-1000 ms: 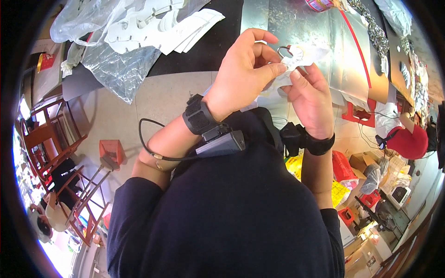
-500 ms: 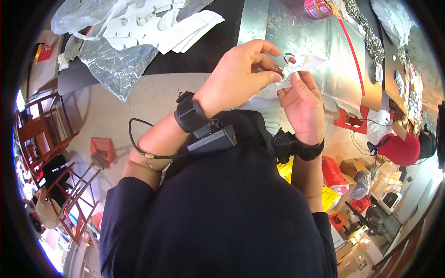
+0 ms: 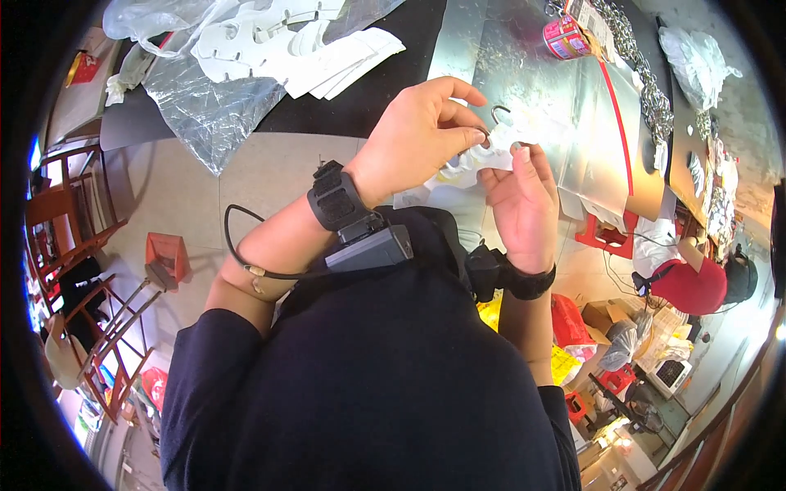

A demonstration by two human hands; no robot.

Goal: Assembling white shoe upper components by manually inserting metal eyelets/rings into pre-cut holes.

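Observation:
My left hand [image 3: 413, 135] pinches a small dark metal ring between thumb and forefinger, mostly hidden by the fingertips. Just to the right, my right hand [image 3: 524, 204] has its thumb and fingers closed on a white slip of paper or card [image 3: 465, 170], which runs under both hands. Another thin open ring [image 3: 500, 114] stands up at the far edge of the white piece. Glare off the metal sheet washes out part of that piece. To the far left lies a stack of white die-cut cards [image 3: 344, 64] with slots.
Clear plastic bags [image 3: 214, 123] hang over the black tabletop's edge. A shiny metal sheet [image 3: 573, 106] bears a pink tin [image 3: 565, 38] and a red strip [image 3: 616, 114]. Piled chains [image 3: 634, 45] lie beyond. A co-worker in red [image 3: 692, 286] sits at right; wooden chairs [image 3: 70, 213] stand left.
Both hands have shifted slightly left, the right one also lower. The white piece has turned, more of it now showing below my left fingers.

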